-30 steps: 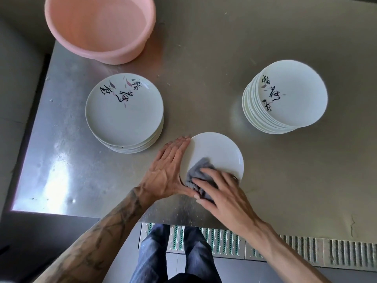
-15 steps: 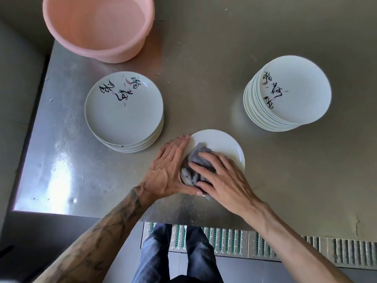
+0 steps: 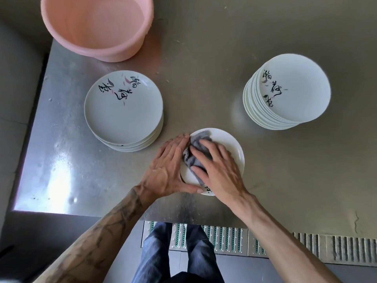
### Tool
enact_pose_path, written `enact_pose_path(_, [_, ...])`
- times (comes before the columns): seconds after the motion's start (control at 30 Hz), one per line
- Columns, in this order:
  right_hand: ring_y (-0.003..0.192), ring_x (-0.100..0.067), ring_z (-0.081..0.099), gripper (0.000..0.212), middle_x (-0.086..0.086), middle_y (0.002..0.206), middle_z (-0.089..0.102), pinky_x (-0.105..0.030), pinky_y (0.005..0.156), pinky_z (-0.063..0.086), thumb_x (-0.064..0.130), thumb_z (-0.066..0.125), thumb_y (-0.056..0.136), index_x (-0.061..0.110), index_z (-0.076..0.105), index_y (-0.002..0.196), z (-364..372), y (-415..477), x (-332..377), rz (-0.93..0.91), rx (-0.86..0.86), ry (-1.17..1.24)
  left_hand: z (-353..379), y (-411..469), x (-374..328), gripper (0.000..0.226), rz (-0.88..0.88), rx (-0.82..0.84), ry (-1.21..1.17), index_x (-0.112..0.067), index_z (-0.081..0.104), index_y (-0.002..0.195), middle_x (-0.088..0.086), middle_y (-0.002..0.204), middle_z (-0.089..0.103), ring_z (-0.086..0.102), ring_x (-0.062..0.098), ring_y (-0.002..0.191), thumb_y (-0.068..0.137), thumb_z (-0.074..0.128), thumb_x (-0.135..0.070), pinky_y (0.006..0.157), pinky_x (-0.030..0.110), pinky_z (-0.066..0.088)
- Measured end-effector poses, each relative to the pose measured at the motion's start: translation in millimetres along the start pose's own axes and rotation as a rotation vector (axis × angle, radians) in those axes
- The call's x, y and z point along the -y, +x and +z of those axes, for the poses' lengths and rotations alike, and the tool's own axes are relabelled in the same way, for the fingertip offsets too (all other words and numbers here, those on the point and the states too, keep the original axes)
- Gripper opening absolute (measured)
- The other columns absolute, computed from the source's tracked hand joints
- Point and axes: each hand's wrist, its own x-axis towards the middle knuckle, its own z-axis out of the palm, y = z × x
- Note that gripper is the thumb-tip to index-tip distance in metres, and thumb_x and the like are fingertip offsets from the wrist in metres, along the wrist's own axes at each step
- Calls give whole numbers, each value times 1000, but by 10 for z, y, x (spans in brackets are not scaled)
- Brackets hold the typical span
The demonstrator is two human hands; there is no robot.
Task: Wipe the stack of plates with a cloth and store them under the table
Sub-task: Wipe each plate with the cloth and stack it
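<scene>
1. Near the front edge of the steel table (image 3: 204,68), a single white plate (image 3: 230,144) lies flat, and this is the one being wiped.
2. On it, the right hand (image 3: 216,166) presses a crumpled grey cloth (image 3: 195,148) with fingers spread flat, a push rather than a closed grip.
3. Beside it, the left hand (image 3: 169,166) lies open against the plate's left rim, thumb hooked along the near edge to steady it; nothing is enclosed in that hand.
4. My guess is that the job is midway: a low stack of plates (image 3: 122,109) sits to the left and a taller, slightly leaning stack (image 3: 289,90) to the right, well apart. Which is wiped and which is waiting I cannot tell.
5. No plate looks stored yet; the space under the table is hidden from here.
6. Plates look glazed and smooth, round with a shallow rim, marked with black brush characters and small pink leaf shapes.
7. Cloth looks soft and nubbly; the tabletop is dull, scuffed metal with a bright glare at the left.
8. Behind the low stack, a pink plastic basin (image 3: 95,27) stands, matte and round.
</scene>
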Motion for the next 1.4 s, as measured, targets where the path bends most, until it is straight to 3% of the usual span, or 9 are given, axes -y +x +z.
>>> enact_pose_path(0.07, [129,-27,46,54,-1,152,45,-43,109,43,48,60,96,28,55,145,-78,-88,-153,-47,14,-5,-9,-1,2,149,0,17,9,-7,14,163,4,171,18,12,14,158,57,64,-98,129,38,10])
enact_pose_path(0.2, [128,-28,49,54,-3,150,47,-41,108,44,47,59,96,24,56,144,-224,-366,-448,62,-24,-75,-14,6,-4,150,-13,32,31,-9,12,163,4,172,15,13,15,158,56,60,-101,129,42,12])
enact_pose_path(0.47, [136,-26,46,48,-1,154,45,-42,114,40,40,62,97,27,58,143,-59,-331,-180,-58,-11,10,-18,6,-2,151,-4,46,52,-7,12,163,5,172,14,10,15,159,56,61,-100,129,40,10])
enact_pose_path(0.6, [124,-28,52,41,-1,147,51,-41,105,47,33,63,97,26,63,137,-208,-186,-477,93,-133,-63,-19,0,1,150,-20,55,31,-11,9,164,3,172,14,10,14,158,56,60,-101,129,43,11])
enact_pose_path(0.8, [125,-27,57,34,-5,143,55,-37,106,49,22,61,99,13,70,130,-110,-695,-451,308,-293,209,-7,-2,-19,149,-10,22,36,-10,11,164,3,172,13,11,15,159,57,61,-101,128,46,14])
enact_pose_path(1.07, [123,-20,58,29,-4,135,57,-48,104,48,14,66,97,16,72,125,-107,-580,-301,506,-351,438,21,-34,-133,153,140,14,195,4,15,160,27,169,2,7,38,158,58,52,-104,126,60,13])
enact_pose_path(1.17, [122,-20,59,27,-3,133,58,-44,105,48,14,65,98,16,72,124,-150,-572,-288,525,-365,470,3,-29,-128,140,186,-1,256,4,25,158,29,168,7,12,40,157,68,50,-99,125,60,17])
enact_pose_path(1.3, [121,-17,60,26,-1,131,60,-19,106,41,11,61,100,15,71,124,-255,-612,-304,504,-391,507,-11,-67,-137,115,269,-73,263,5,40,152,27,165,23,22,40,155,84,45,-88,121,61,27])
enact_pose_path(1.4, [122,-12,60,26,1,130,63,-14,105,39,10,59,102,14,70,124,-409,-673,-358,494,-489,537,-88,-98,-163,106,260,-54,260,1,44,152,22,163,31,27,39,153,86,49,-83,121,59,30])
